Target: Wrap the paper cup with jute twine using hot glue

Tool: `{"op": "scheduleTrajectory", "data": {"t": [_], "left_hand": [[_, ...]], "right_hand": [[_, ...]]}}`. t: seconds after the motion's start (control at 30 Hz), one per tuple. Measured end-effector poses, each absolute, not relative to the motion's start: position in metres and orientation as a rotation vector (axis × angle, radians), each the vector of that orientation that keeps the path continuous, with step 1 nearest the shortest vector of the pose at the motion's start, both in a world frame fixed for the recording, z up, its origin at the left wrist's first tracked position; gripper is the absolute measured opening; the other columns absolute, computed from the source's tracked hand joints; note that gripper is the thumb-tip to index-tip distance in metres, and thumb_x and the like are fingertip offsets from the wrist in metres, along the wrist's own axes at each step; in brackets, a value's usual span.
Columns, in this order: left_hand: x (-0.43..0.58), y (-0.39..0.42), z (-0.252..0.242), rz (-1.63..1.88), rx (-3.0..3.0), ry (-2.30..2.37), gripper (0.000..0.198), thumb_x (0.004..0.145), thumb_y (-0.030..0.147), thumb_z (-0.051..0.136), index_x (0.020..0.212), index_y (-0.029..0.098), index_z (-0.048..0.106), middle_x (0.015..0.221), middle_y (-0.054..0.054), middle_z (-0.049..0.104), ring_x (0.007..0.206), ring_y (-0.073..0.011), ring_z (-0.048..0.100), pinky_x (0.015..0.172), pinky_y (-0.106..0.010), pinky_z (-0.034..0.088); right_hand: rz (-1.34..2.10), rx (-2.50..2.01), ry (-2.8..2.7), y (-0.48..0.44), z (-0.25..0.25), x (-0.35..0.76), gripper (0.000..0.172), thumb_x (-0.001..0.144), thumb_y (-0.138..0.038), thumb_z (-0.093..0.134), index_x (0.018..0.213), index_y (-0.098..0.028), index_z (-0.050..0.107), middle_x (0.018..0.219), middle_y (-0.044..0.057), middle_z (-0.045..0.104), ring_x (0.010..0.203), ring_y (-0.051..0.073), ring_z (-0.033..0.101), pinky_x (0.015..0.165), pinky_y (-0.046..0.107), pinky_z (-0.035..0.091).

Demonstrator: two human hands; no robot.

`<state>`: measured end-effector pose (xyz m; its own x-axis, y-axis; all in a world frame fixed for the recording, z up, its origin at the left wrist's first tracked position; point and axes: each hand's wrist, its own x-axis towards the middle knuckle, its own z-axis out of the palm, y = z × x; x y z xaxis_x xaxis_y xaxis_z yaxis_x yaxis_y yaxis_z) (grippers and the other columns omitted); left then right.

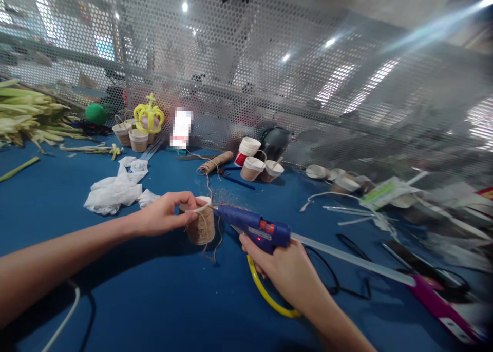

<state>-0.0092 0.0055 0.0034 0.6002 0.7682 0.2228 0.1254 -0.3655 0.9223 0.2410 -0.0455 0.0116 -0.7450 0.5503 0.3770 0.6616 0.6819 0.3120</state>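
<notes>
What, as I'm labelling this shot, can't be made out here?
All in the head view:
Grip of the glue gun: mostly covered by the right hand.
Part of the rim of the twine-wrapped cup: behind the left hand.
Any glue at the nozzle: too small to tell.
Lit upright screen: pixelated.
White cable: cut off by the bottom edge.

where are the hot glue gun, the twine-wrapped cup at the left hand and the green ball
hot glue gun (246, 222): head view, on its blue body
twine-wrapped cup (202, 230): head view, on its brown side
green ball (96, 114): head view, middle of its surface
</notes>
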Motion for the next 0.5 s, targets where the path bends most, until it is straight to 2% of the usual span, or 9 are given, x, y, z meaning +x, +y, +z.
{"op": "scheduleTrajectory", "data": {"t": [0.07,0.17,0.33,0.5], "left_hand": [[-0.0093,0.0055,0.0031,0.821,1.851,0.719,0.017,0.084,0.023,0.045,0.07,0.015,0.043,0.099,-0.012,0.062,0.114,-0.0216,0.047,0.087,-0.034,0.039],[-0.0093,0.0053,0.0032,0.826,1.859,0.713,0.016,0.084,0.022,0.045,0.069,0.015,0.043,0.099,-0.012,0.062,0.117,-0.0217,0.044,0.088,-0.035,0.038],[-0.0086,0.0042,0.0044,0.816,1.851,0.728,0.017,0.084,0.023,0.045,0.07,0.015,0.043,0.11,-0.013,0.059,0.107,-0.0211,0.051,0.084,-0.035,0.04],[-0.0085,0.0039,0.0048,0.812,1.854,0.716,0.018,0.083,0.025,0.045,0.069,0.015,0.042,0.114,-0.013,0.057,0.108,-0.0217,0.051,0.084,-0.034,0.04]], "right_hand": [[-0.594,-0.97,-2.671,-0.0456,0.0129,0.241,0.043,0.071,0.0,0.036,0.094,-0.015,0.068,0.049,0.006,0.062,0.043,0.018,0.057,0.044,0.028,0.042],[-0.314,-1.09,-2.652,-0.0457,0.0161,0.2398,0.042,0.071,-0.003,0.035,0.094,-0.016,0.068,0.053,0.006,0.064,0.044,0.017,0.056,0.045,0.028,0.042],[0.153,-1.344,-2.375,-0.0418,0.0178,0.2374,0.029,0.078,-0.018,0.04,0.082,-0.017,0.069,0.05,0.002,0.058,0.037,0.012,0.05,0.043,0.026,0.042],[0.356,-1.402,-2.228,-0.0418,0.0219,0.2363,0.023,0.078,-0.026,0.046,0.07,-0.02,0.066,0.041,-0.001,0.052,0.038,0.013,0.05,0.047,0.027,0.043]]}}
